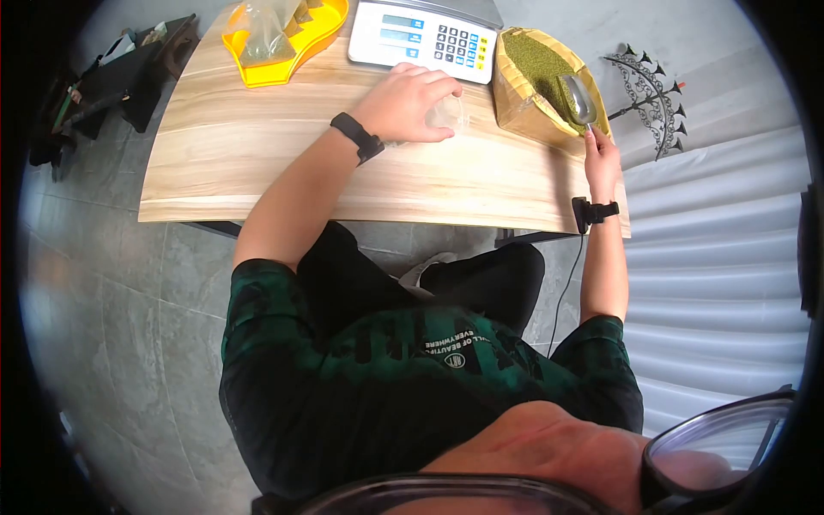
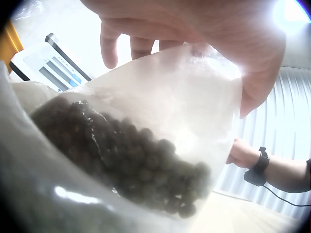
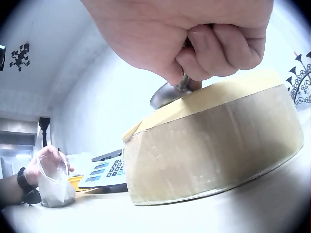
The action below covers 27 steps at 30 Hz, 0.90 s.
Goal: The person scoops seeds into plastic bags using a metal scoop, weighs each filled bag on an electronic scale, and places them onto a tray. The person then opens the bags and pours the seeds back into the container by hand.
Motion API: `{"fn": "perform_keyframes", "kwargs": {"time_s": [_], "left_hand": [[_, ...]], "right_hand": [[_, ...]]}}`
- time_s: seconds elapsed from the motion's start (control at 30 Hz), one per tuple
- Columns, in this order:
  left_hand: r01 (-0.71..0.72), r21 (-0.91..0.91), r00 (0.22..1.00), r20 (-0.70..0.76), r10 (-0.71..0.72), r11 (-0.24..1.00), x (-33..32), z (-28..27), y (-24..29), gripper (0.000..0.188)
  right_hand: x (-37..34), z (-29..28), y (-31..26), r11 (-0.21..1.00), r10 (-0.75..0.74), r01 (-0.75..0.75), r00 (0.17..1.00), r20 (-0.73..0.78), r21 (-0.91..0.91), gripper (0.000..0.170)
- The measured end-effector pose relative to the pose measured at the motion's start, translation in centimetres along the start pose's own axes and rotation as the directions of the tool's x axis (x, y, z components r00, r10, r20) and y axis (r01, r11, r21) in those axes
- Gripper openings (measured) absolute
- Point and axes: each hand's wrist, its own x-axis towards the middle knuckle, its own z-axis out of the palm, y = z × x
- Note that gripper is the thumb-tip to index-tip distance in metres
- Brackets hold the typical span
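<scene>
Wears a green-and-black shirt [image 1: 343, 403] with white lettering [image 1: 451, 345]; below the shirt, black trousers [image 1: 498, 279]; beyond its sleeves [image 1: 268, 305], black wristbands [image 1: 357, 137], with a cable [image 2: 279, 196] at the right; above it, glasses [image 1: 721, 446].

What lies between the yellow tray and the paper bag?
The scale, with the left hand holding a clear bag in front of it; the head view shows this.
</scene>
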Motion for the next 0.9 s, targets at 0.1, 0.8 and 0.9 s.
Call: {"fn": "perform_keyframes", "kwargs": {"time_s": [0.1,0.8,0.9], "left_hand": [[-0.021,0.012,0.999,-0.029,0.021,1.000,-0.1,0.2,0.0,0.055],[0.009,0.049,1.000,-0.013,-0.009,0.999,0.0,0.3,-0.2,0.063],[0.030,0.073,0.998,0.051,-0.034,0.997,0.0,0.8,-0.2,0.066]], "right_hand": [[-0.8,-0.3,-0.5,0.998,-0.015,0.015,1.000,-0.003,0.056,0.033],[-1.3,-2.4,-16.1,0.722,-0.582,0.692,0.621,0.525,-0.018,0.026],[-0.3,-3.1,-18.2,0.614,-0.645,0.789,0.515,0.565,-0.019,0.021]]}}
